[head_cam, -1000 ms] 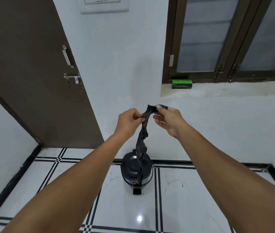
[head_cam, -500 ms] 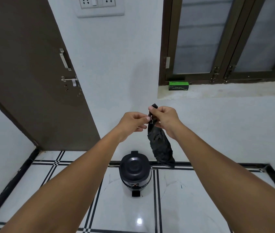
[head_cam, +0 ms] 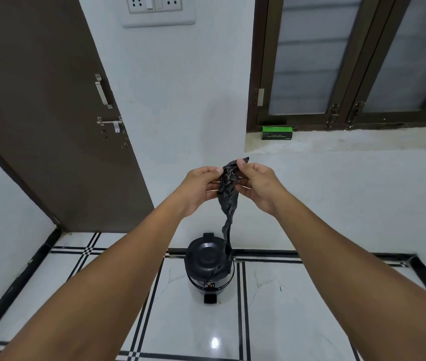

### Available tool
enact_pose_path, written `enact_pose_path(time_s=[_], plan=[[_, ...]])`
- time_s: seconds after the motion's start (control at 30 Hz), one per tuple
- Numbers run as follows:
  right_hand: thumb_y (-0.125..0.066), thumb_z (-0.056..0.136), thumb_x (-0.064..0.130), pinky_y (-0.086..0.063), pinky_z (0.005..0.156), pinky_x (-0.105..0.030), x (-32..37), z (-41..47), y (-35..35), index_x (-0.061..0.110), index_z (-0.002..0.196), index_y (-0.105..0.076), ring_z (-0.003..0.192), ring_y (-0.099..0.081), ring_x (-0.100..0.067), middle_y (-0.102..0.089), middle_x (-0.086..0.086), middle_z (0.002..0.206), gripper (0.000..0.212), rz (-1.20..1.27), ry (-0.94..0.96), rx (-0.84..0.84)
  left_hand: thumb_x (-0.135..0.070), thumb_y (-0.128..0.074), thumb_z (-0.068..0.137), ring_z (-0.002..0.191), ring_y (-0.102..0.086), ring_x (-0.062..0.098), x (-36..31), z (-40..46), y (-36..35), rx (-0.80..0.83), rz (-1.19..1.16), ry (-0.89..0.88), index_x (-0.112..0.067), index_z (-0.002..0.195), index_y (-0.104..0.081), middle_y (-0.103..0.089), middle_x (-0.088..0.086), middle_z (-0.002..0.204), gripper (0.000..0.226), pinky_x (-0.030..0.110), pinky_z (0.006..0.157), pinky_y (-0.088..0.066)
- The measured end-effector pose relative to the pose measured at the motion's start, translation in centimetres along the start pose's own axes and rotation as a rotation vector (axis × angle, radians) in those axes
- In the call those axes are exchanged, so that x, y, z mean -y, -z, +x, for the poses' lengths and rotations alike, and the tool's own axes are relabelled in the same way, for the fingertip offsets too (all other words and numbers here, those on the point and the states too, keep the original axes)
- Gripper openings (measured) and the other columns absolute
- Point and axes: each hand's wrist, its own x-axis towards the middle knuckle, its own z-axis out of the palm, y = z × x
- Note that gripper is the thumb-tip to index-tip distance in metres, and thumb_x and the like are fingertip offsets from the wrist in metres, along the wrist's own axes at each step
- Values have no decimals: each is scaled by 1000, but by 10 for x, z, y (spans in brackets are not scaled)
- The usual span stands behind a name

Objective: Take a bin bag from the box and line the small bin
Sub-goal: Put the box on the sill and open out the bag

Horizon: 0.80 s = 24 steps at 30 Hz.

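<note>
1. The small bin (head_cam: 208,272) stands on the white tiled floor (head_cam: 297,313) close to the back wall, its round black lid shut and a foot pedal showing at its base on the near side.
2. Above the bin, in the air, the left hand (head_cam: 200,187) and the right hand (head_cam: 257,185) are held close together with a crumpled black bin bag (head_cam: 228,194) between them.
3. The left hand's fingers are curled in, the thumb and fingertips pinched on the left edge of the bag's bunched top.
4. The right hand's fingers are likewise curled and pinched on the bag's right edge, with a small black corner of the bag poking up above its thumb.
5. From the hands the bag hangs down as a narrow twisted strip; its lower end lines up with the right part of the bin's lid, though whether it touches the lid cannot be told.
6. The green box (head_cam: 277,133) lies on the window ledge (head_cam: 350,142), above and to the right of the bin and well apart from it.
7. A brown door (head_cam: 50,113) stands to the left of the bin, with a bolt and a handle on it.
8. Both forearms are bare and reach in from the lower corners towards the space above the bin.
</note>
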Motion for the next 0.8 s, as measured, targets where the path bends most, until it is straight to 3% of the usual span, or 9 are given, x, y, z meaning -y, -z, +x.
enact_pose_path(time_s=[0.1, 0.2, 0.3, 0.4, 0.6, 0.67, 0.8], plan=[[-66, 98, 29, -56, 72, -28, 0, -1, -1, 17, 85, -55, 79, -71, -16, -74, -3, 88, 22, 25, -14, 29, -18, -59, 98, 64, -66, 11, 1, -2, 2, -14, 1, 8, -12, 96, -63, -70, 1, 81, 7, 28, 68, -55], [-67, 98, 24, -57, 71, -28, -1, 0, -3, 17, 85, -54, 79, -70, -17, -73, -6, 90, 20, 80, -12, 30, -23, -60, 97, 67, -66, 12, 3, -3, 4, -14, 59, 1, -11, 100, -64, -71, 1, 84, 13, 29, 72, -55], [-71, 94, 13, -57, 72, -29, -1, -2, 0, 16, 100, -58, 80, -70, -19, -72, -8, 93, 14, 92, -7, 67, -27, -64, 96, 76, -68, 17, 7, -3, 7, -48, 113, -6, -8, 103, -67, -73, 6, 90, 21, 31, 76, -56], [-71, 93, 5, -58, 80, -33, -2, -3, 3, 14, 119, -59, 86, -71, -22, -74, -11, 99, 30, 69, -15, 110, -28, -67, 93, 82, -69, 20, 11, -4, 12, -55, 117, 3, -2, 109, -67, -74, 9, 96, 31, 32, 77, -57], [-62, 100, 13, -61, 77, -38, -3, 5, -1, 8, 128, -57, 94, -68, -26, -69, -16, 111, 29, 46, 2, -126, -29, -69, 92, 93, -72, 28, 12, -6, 17, -74, 108, 28, -3, 106, -66, -69, 14, 104, 30, 40, 88, -59], [-62, 101, 15, -62, 73, -36, -4, 7, 0, 7, 130, -57, 96, -67, -26, -68, -18, 114, 31, 32, -1, -128, -32, -69, 92, 93, -73, 27, 10, -7, 17, -70, 131, 27, -5, 107, -66, -70, 13, 106, 32, 40, 88, -59], [-63, 100, 16, -62, 73, -36, -4, 4, -2, 7, 128, -60, 93, -67, -25, -68, -12, 100, 29, -41, -5, -46, -38, -73, 87, 95, -73, 23, 6, -9, 7, -2, 239, 5, -13, 111, -71, -74, 8, 110, 35, 35, 87, -59]])
